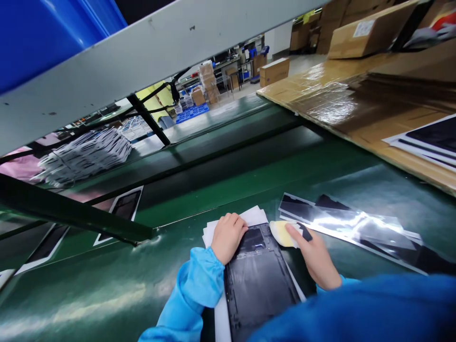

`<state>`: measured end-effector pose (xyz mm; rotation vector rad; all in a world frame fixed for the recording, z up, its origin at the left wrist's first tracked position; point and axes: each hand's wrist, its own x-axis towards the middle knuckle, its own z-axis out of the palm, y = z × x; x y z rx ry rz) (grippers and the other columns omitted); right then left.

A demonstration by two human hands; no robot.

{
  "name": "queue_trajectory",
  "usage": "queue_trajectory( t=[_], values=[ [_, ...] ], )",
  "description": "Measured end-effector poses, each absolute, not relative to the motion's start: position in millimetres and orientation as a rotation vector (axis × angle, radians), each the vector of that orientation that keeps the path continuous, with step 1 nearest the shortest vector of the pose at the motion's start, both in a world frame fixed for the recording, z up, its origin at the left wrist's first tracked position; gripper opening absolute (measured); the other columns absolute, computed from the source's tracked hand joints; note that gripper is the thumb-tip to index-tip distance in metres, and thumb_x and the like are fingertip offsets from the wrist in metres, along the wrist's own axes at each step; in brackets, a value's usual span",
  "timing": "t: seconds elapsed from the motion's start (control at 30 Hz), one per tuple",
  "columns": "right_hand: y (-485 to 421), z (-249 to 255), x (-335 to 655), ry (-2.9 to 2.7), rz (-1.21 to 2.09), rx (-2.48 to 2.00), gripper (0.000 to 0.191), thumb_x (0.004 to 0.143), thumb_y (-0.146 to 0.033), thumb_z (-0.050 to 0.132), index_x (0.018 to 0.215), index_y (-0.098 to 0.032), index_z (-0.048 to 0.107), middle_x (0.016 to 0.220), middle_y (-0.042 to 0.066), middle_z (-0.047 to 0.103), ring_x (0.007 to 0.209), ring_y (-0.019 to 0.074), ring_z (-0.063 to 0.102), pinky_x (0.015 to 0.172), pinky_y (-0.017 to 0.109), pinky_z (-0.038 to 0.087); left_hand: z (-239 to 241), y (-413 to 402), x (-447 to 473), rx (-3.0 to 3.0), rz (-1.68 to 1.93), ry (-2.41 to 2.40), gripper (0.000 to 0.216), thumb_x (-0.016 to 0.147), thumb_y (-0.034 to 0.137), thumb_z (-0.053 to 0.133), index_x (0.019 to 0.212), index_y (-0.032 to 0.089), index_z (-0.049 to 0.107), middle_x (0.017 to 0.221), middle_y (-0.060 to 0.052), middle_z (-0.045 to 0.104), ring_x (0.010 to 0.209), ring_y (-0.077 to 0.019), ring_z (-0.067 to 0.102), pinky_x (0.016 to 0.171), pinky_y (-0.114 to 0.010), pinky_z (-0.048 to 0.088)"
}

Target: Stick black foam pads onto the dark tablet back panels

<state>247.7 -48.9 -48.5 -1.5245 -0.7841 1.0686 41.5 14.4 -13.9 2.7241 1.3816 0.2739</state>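
Note:
A black tablet-like housing (256,270), with a recessed section near its top end, lies on white sheets (254,216) on the green work surface. At its upper left edge, my left hand (228,236) rests with fingers bent together, gripping the edge; the fingertips are partly hidden. My right hand (315,256) is closed around a pale yellow, worn pad (281,233), which looks like a sponge. The pad sits beside the housing's top right corner; whether they touch I cannot tell. A small dark piece shows by the right fingers. My blue sleeve covers the housing's lower right.
Clear and black film strips (356,223) lie to the right. Cardboard (313,102) covers the upper right surface, with black sheets (434,137) on it. A green post (89,213) and a grey beam (149,52) cross the left. White-edged panels (123,209) lie beyond the post.

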Motion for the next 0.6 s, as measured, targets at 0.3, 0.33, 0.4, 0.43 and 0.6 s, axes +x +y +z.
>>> queue_trajectory(
  t=[0.3, 0.33, 0.4, 0.43, 0.6],
  values=[
    [-51.6, -49.8, 243.7, -0.825, 1.326, -1.430, 0.058, 0.069, -0.061, 0.065, 0.111, -0.022, 0.068, 0.100, 0.006, 0.074, 0.091, 0.0277, 0.069, 0.077, 0.035, 0.055, 7.3, 51.4, 33.9, 2.688, 0.119, 1.114, 0.018, 0.094, 0.020, 0.045, 0.084, 0.020, 0.059, 0.087, 0.000, 0.066, 0.080, -0.0152, 0.063, 0.077, -0.027, 0.050],
    [-51.8, -50.5, 243.5, -0.831, 1.333, -1.420, 0.059, 0.069, -0.061, 0.065, 0.113, -0.023, 0.067, 0.106, 0.007, 0.073, 0.097, 0.0286, 0.067, 0.082, 0.036, 0.055, 10.8, 51.9, 33.9, 2.691, 0.130, 1.113, 0.018, 0.095, 0.021, 0.043, 0.086, 0.020, 0.059, 0.088, -0.001, 0.066, 0.080, -0.0157, 0.063, 0.076, -0.027, 0.050],
    [-52.4, -51.8, 243.5, -0.850, 1.333, -1.381, 0.061, 0.069, -0.060, 0.066, 0.118, -0.025, 0.065, 0.120, 0.009, 0.068, 0.113, 0.0299, 0.060, 0.094, 0.040, 0.049, 18.2, 50.0, 34.9, 2.695, 0.159, 1.111, 0.021, 0.096, 0.022, 0.040, 0.089, 0.020, 0.060, 0.091, -0.002, 0.065, 0.080, -0.0161, 0.063, 0.074, -0.027, 0.051],
    [-53.0, -52.2, 243.5, -0.861, 1.332, -1.349, 0.060, 0.069, -0.059, 0.067, 0.119, -0.025, 0.064, 0.125, 0.009, 0.065, 0.119, 0.0299, 0.056, 0.099, 0.041, 0.046, 22.1, 48.0, 35.9, 2.696, 0.175, 1.107, 0.021, 0.096, 0.023, 0.039, 0.091, 0.021, 0.060, 0.092, -0.002, 0.065, 0.079, -0.0161, 0.064, 0.073, -0.027, 0.051],
    [-59.2, -48.7, 239.8, -0.864, 1.412, -1.237, 0.037, 0.065, -0.055, 0.072, 0.084, -0.023, 0.075, 0.120, 0.007, 0.068, 0.100, 0.0276, 0.065, 0.086, 0.033, 0.053, 38.1, 34.9, 43.7, 2.700, 0.286, 1.061, 0.023, 0.097, 0.024, 0.038, 0.095, 0.024, 0.061, 0.096, -0.001, 0.066, 0.081, -0.0154, 0.065, 0.074, -0.025, 0.053]
  ],
)
